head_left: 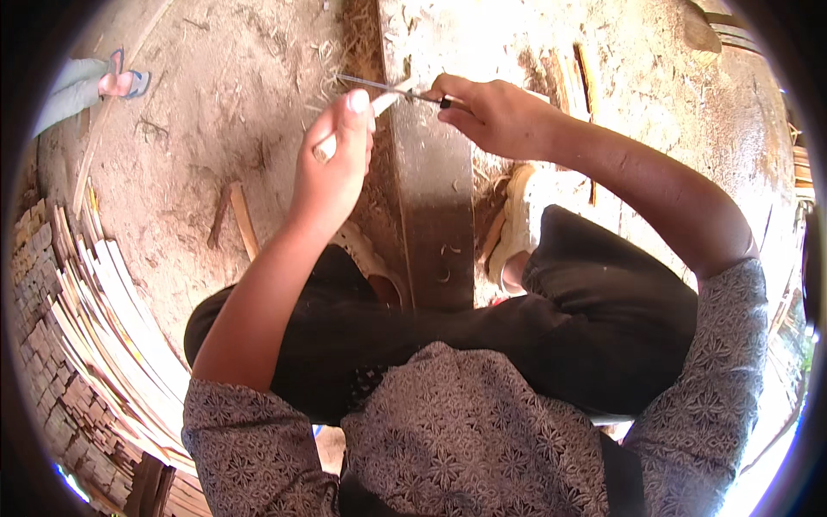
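My left hand [334, 159] is closed around a pale wooden stick [385, 103], thumb laid along it. One rounded end of the stick juts out by the palm, and the other points up and right. My right hand [491, 116] grips a knife [369, 84] whose dark handle is mostly hidden by the fingers. Its thin blade points left and crosses the stick near the far end. Both hands are above a long, dark wooden plank [437, 181] that runs away from me between my feet.
Curly shavings [362, 39] lie beside the plank. Loose wood pieces [245, 222] rest on the dirt floor. Long pale strips [129, 302] and stacked brownish pieces [73, 379] fill the left side. Another person's sandalled foot [119, 84] is at upper left. My pale shoes [517, 215] flank the plank.
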A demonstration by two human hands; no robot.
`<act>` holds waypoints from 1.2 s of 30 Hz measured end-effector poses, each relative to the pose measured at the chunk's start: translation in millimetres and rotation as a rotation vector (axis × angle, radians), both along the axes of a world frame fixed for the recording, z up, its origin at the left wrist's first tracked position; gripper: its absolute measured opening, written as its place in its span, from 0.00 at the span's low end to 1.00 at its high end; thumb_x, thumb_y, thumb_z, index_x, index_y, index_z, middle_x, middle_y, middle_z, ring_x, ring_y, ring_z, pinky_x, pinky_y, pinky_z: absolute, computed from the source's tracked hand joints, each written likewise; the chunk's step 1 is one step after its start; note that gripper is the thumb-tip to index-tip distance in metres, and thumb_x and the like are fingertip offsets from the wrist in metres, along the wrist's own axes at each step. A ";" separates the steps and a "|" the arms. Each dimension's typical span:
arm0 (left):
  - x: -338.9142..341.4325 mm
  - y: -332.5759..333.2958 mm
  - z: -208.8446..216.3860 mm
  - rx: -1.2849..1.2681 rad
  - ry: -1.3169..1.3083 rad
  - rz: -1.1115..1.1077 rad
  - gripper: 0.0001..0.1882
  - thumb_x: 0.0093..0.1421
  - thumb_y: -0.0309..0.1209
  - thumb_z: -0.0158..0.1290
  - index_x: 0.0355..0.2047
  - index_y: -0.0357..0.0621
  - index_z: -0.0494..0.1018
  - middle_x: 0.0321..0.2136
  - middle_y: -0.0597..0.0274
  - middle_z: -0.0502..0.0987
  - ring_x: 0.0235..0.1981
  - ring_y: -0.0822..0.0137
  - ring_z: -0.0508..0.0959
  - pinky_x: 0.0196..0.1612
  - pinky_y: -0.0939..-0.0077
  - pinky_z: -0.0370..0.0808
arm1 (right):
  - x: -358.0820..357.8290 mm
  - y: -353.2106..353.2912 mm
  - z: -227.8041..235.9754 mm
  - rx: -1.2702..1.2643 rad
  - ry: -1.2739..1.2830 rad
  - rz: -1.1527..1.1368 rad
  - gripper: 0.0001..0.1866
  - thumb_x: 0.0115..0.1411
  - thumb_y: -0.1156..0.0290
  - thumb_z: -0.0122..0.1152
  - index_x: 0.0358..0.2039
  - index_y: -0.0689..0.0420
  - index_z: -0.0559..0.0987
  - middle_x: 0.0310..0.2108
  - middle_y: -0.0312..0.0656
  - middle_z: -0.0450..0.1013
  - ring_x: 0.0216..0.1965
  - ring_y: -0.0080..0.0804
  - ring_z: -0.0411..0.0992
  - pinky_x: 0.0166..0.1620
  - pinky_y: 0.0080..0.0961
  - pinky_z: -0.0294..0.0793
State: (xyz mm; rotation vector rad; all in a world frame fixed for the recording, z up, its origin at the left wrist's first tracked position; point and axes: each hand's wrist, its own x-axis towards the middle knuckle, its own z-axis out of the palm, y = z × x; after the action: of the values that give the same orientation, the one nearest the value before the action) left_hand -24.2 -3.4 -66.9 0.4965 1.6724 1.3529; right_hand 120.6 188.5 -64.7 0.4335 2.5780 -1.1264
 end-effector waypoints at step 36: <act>11.0 -5.7 4.1 0.090 -0.536 0.307 0.25 0.73 0.61 0.36 0.34 0.54 0.61 0.21 0.75 0.57 0.21 0.77 0.57 0.28 0.79 0.59 | -5.3 -7.1 -16.5 0.088 0.015 0.028 0.13 0.72 0.66 0.51 0.54 0.56 0.69 0.26 0.53 0.77 0.29 0.50 0.79 0.30 0.45 0.75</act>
State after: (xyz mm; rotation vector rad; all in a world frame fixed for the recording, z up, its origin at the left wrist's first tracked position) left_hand -13.2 -9.2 -62.8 -0.0846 1.2761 1.6139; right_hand 115.3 181.4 -81.1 0.4086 2.6460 -1.0136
